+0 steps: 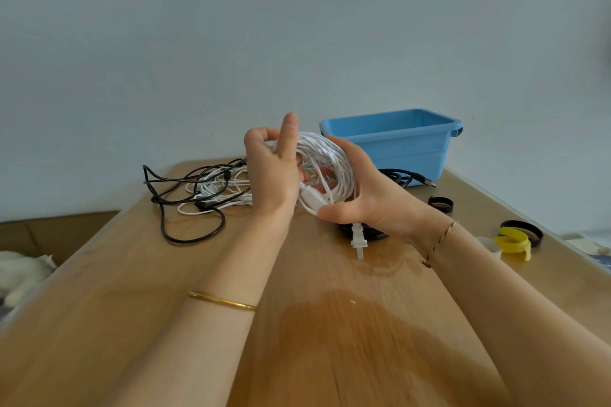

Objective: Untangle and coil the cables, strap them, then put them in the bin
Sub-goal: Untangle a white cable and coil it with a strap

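White braided cable coil [325,155] held above light wooden table [158,274], right hand [370,198] curled round its right side, left hand [271,172] gripping its left, one finger raised, tangled black and white cables [201,188] at left, blue plastic bin [413,149] behind.

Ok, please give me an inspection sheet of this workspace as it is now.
Surface: wooden table, darker patch near the front.
Job's things: white coil held up; blue bin behind, yellow strap and black straps at right.
Clutter: small white item beside the straps, unclear.
Hands: left hand and right hand both grip the coil.
Cables: black and white tangle at left; white plug hangs down.
Surroundings: pale wall, cardboard box at left.
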`<state>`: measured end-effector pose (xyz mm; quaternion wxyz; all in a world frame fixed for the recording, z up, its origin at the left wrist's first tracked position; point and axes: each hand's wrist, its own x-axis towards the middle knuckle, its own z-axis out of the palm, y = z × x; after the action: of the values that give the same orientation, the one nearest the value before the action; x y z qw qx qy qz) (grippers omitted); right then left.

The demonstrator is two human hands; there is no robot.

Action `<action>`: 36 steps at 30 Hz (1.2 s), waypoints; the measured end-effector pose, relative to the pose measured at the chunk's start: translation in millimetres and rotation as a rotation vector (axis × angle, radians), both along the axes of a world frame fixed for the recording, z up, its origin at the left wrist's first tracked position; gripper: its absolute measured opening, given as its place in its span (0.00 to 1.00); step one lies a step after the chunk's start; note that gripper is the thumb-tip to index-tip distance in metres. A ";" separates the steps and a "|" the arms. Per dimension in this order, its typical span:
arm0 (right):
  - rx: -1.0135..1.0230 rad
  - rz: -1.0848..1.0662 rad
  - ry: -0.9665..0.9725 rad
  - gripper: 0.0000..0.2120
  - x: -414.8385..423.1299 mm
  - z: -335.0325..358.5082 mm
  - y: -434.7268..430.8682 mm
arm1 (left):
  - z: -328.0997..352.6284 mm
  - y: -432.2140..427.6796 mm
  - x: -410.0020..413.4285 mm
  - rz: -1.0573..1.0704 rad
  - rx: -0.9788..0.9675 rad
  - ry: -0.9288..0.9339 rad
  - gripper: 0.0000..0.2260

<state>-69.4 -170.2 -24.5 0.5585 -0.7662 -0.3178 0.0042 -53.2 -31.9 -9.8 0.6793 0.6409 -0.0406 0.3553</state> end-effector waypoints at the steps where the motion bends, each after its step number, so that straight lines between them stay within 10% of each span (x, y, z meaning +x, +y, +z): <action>1: -0.017 -0.017 -0.020 0.46 -0.5 -1.0 1.1 | 0.0 -0.9 -0.1 0.000 -0.012 -0.002 0.14; 10: 0.057 -0.140 -0.088 0.44 3.0 -8.2 1.8 | 9.3 11.7 0.4 -0.385 0.109 0.190 0.23; 18: 0.152 -0.075 0.018 0.40 8.2 -7.5 -0.1 | 5.5 27.8 0.8 -0.457 0.282 0.145 0.07; 36: 0.507 0.164 0.245 0.40 12.6 -7.6 -5.5 | 2.5 18.8 -0.9 -0.689 -0.120 0.212 0.15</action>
<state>-56.8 -175.7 -32.0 0.7642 -0.5676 -0.2998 0.0622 -54.2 -13.1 -7.3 0.7958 0.5819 -0.1627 0.0390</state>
